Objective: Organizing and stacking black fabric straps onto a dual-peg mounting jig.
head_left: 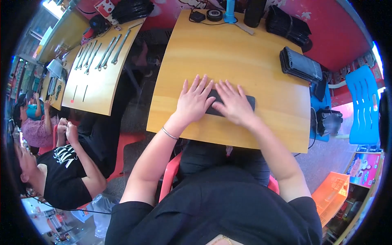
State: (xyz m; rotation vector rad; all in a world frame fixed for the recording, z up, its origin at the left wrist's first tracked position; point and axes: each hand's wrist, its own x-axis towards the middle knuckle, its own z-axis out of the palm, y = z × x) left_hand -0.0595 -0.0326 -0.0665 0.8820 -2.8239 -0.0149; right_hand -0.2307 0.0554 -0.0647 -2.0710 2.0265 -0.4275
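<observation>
A flat black rectangular piece [214, 109], possibly a wallet, lies on the wooden table [196, 53] in front of me. My right hand [236, 103] rests flat across its middle, fingers stretched out and pointing away from me. My left hand [193, 100] is spread at its left end, with the thumb reaching onto the piece and the fingers over the tabletop. Neither hand is closed around anything. Part of the piece is hidden under the right hand, so its exact kind is unclear.
Black stitched wallets [301, 65] are stacked at the table's right edge. Behind them lies a banded black bundle [288, 27]. A blue stand [230, 12] and a black cylinder [255, 13] stand at the back. Leftward, a person [67, 163] sits by another table [98, 87] holding black straps.
</observation>
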